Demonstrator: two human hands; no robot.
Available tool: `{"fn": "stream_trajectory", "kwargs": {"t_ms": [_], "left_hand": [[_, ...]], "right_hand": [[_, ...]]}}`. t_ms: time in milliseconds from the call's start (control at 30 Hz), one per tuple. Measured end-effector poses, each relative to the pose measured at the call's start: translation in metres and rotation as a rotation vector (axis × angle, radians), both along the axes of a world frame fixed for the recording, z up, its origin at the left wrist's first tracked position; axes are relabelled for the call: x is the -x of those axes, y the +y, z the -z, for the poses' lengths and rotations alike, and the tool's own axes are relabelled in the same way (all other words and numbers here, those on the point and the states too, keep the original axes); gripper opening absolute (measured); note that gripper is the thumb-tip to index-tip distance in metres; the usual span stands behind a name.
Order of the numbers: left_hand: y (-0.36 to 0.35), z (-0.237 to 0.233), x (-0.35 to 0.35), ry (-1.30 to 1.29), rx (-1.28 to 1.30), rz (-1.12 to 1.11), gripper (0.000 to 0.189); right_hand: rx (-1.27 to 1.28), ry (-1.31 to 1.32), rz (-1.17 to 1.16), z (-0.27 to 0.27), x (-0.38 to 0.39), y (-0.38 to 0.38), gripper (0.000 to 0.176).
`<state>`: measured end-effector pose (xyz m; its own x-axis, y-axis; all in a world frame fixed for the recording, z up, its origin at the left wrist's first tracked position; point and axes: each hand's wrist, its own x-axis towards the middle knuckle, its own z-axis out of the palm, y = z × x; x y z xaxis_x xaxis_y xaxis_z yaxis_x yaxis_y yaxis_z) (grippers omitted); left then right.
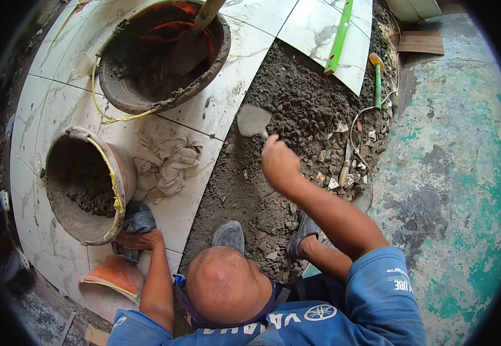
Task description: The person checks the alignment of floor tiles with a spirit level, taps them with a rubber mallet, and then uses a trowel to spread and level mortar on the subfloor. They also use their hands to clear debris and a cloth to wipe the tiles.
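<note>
My right hand [279,158] is closed round the handle of a trowel [254,120], whose flat blade lies over loose grey mortar [288,86] on the floor. My left hand [142,240] is beside the rim of a tilted bucket [125,167], which has grey mortar inside. Dark grey, crumpled material [139,217] shows above and below that hand. Its fingers look bent, but the bucket edge and the material partly hide what they grip. A crumpled beige cloth [172,164] lies on the tiles near the bucket.
A large tub [223,57] of mortar with a tool in it stands on white tiles [250,29]. On the right lie a green level [340,37], a hammer [378,83], a cable [352,124] and rubble. An orange bucket [112,277] lies lower left.
</note>
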<state>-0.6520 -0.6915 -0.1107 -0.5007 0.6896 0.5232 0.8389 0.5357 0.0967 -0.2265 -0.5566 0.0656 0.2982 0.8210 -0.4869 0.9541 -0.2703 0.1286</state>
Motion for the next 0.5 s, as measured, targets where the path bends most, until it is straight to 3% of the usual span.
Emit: {"fn": "stream_trajectory", "kwargs": {"t_ms": [67,200,267,367,500], "left_hand": [[0.007,-0.019,-0.015,0.008,-0.005,-0.001,0.079],[0.011,-0.037,-0.029,0.04,0.11,-0.088,0.079],[0.01,-0.031,-0.026,0.038,0.15,-0.128,0.079],[0.006,-0.02,-0.016,0.051,0.065,-0.045,0.079],[0.009,-0.024,-0.017,0.065,0.075,-0.047,0.077]], "right_hand": [[0.061,0.067,-0.021,-0.005,0.011,-0.027,0.046],[0.139,0.267,0.007,-0.033,-0.013,-0.027,0.033],[0.041,0.253,0.146,-0.053,-0.029,0.001,0.026],[-0.016,0.2,0.224,-0.027,-0.082,0.066,0.035],[-0.132,0.143,0.235,0.001,-0.114,0.142,0.03]]}}
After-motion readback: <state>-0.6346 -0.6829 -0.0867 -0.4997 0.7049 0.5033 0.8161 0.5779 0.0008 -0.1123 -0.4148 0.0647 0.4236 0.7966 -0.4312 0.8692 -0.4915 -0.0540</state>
